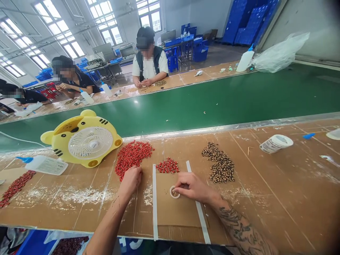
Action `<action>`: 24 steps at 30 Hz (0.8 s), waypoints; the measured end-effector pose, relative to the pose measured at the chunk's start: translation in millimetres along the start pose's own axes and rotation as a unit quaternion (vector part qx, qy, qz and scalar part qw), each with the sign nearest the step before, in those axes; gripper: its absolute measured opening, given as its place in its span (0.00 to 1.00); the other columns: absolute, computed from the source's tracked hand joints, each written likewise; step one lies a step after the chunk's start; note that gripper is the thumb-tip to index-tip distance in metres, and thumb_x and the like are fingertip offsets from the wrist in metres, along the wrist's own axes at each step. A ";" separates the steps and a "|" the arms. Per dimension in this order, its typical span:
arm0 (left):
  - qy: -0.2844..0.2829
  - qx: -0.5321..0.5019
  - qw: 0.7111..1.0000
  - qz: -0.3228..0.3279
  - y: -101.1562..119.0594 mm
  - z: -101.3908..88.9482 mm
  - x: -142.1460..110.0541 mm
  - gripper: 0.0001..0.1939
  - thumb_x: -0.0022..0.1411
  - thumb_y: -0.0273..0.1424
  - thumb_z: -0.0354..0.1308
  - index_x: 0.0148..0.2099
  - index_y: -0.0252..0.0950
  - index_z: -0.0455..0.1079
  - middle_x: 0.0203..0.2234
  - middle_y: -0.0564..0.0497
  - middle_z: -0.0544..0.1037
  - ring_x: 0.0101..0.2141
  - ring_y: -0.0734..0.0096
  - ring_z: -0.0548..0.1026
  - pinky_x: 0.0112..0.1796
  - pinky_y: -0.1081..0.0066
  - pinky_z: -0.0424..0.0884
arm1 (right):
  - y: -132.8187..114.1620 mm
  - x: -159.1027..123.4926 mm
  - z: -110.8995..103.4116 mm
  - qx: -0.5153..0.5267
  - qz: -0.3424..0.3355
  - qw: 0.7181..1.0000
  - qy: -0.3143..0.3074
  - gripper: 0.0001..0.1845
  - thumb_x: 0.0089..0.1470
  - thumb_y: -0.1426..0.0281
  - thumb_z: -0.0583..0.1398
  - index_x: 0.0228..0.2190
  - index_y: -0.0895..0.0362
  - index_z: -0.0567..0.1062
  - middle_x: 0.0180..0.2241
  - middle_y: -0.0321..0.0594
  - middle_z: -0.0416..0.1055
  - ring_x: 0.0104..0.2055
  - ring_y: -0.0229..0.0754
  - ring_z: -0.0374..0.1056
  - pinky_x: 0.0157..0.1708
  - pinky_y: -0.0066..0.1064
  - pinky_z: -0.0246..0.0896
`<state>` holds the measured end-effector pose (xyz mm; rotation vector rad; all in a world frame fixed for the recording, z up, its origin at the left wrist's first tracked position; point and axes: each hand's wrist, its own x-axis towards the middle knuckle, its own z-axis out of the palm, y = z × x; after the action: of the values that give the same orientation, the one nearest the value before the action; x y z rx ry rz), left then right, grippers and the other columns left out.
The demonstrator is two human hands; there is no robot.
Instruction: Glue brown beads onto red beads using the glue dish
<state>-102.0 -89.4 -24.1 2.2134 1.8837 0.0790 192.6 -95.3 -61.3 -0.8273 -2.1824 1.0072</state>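
My left hand rests at the lower right edge of a large pile of small red pieces. Its fingers are curled together, and whatever they pinch is hidden. My right hand is closed in a pinch, thumb and forefinger over a small round white-rimmed dish. Anything between those fingertips is too small to make out. The dish lies on a cardboard sheet edged with white tape strips. Just beyond it sits a smaller heap of red pieces. To the right lies a pile of black-and-tan pieces.
A yellow tiger-faced fan and a white squeeze bottle stand at left, near more red pieces. A white tub lies at right. Beyond the green belt, several people sit at another bench.
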 end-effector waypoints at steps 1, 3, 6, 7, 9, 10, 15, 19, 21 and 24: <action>-0.001 -0.007 1.000 0.005 2.3 -0.9 -1.0 0.11 0.58 0.20 0.51 0.32 0.36 0.75 0.29 0.46 0.78 0.33 0.63 0.75 0.33 0.71 0.62 | -0.6 -0.8 -0.6 -0.014 -0.011 1.000 -0.004 0.14 0.59 0.64 0.61 0.25 0.58 0.77 0.25 0.37 0.70 0.30 0.38 0.64 0.31 0.29 0.56; -0.008 -0.026 0.999 0.018 8.6 -0.9 -5.2 0.10 0.56 0.20 0.53 0.32 0.37 0.75 0.28 0.48 0.78 0.31 0.65 0.75 0.32 0.72 0.62 | -2.2 -1.9 -1.9 -0.038 -0.027 0.999 -0.012 0.16 0.60 0.63 0.60 0.24 0.58 0.75 0.24 0.36 0.68 0.29 0.38 0.62 0.31 0.29 0.55; -0.027 -0.058 0.997 0.034 19.4 2.9 -14.4 0.09 0.55 0.21 0.55 0.30 0.37 0.75 0.24 0.53 0.78 0.28 0.69 0.74 0.30 0.75 0.62 | -4.0 -2.3 -3.5 -0.056 -0.045 0.997 -0.022 0.16 0.61 0.64 0.59 0.24 0.58 0.74 0.24 0.36 0.67 0.29 0.38 0.62 0.31 0.29 0.55; -0.032 -0.071 0.996 0.036 22.3 4.4 -17.4 0.09 0.55 0.21 0.55 0.30 0.37 0.75 0.23 0.53 0.77 0.27 0.70 0.74 0.30 0.76 0.62 | -4.2 -2.2 -4.0 -0.060 -0.049 0.997 -0.024 0.15 0.61 0.64 0.59 0.24 0.58 0.74 0.24 0.36 0.67 0.29 0.38 0.62 0.31 0.29 0.55; -0.032 -0.101 0.994 0.035 25.2 6.5 -22.3 0.09 0.55 0.21 0.55 0.31 0.37 0.76 0.24 0.53 0.77 0.27 0.70 0.74 0.31 0.75 0.64 | -4.1 -2.1 -4.7 -0.064 -0.054 0.996 -0.026 0.15 0.61 0.65 0.59 0.25 0.58 0.74 0.24 0.36 0.68 0.29 0.38 0.62 0.31 0.29 0.55; -0.027 -0.116 0.992 0.032 25.1 6.9 -24.0 0.09 0.55 0.22 0.56 0.31 0.37 0.77 0.26 0.51 0.78 0.28 0.69 0.75 0.32 0.75 0.65 | -3.9 -2.1 -4.9 -0.065 -0.055 0.996 -0.026 0.15 0.61 0.65 0.59 0.25 0.58 0.74 0.25 0.36 0.68 0.29 0.38 0.62 0.31 0.29 0.54; 0.008 -0.141 0.990 0.001 18.4 6.2 -26.9 0.09 0.56 0.26 0.58 0.39 0.36 0.78 0.31 0.48 0.78 0.30 0.68 0.75 0.33 0.73 0.67 | -3.8 -2.9 -6.2 -0.069 -0.054 0.996 -0.029 0.15 0.62 0.64 0.59 0.26 0.58 0.76 0.24 0.36 0.67 0.29 0.38 0.62 0.30 0.30 0.55; -0.019 -0.140 0.990 0.001 21.1 10.8 -26.3 0.08 0.58 0.26 0.56 0.32 0.36 0.77 0.25 0.50 0.78 0.28 0.68 0.75 0.31 0.73 0.65 | -4.9 -3.2 -6.9 -0.070 -0.065 0.995 -0.043 0.13 0.61 0.66 0.60 0.26 0.57 0.78 0.24 0.36 0.68 0.29 0.39 0.63 0.31 0.29 0.55; -0.023 -0.147 0.989 -0.003 24.2 14.3 -25.8 0.09 0.58 0.24 0.55 0.31 0.36 0.77 0.25 0.50 0.79 0.28 0.68 0.75 0.31 0.74 0.65 | -4.7 -3.3 -7.0 -0.071 -0.072 0.994 -0.047 0.12 0.61 0.66 0.61 0.27 0.56 0.78 0.25 0.37 0.68 0.30 0.39 0.64 0.31 0.29 0.56; -0.015 -0.155 0.988 -0.015 27.1 18.1 -25.6 0.09 0.55 0.22 0.56 0.31 0.36 0.76 0.26 0.51 0.78 0.28 0.69 0.74 0.31 0.74 0.65 | -3.1 -3.2 -7.0 -0.076 -0.074 0.994 -0.037 0.14 0.61 0.65 0.60 0.26 0.57 0.78 0.24 0.37 0.68 0.29 0.39 0.64 0.30 0.29 0.55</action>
<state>-76.7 -121.0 -33.1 1.9656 1.7528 0.3091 198.8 -96.2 -55.8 -0.6912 -2.3693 0.8190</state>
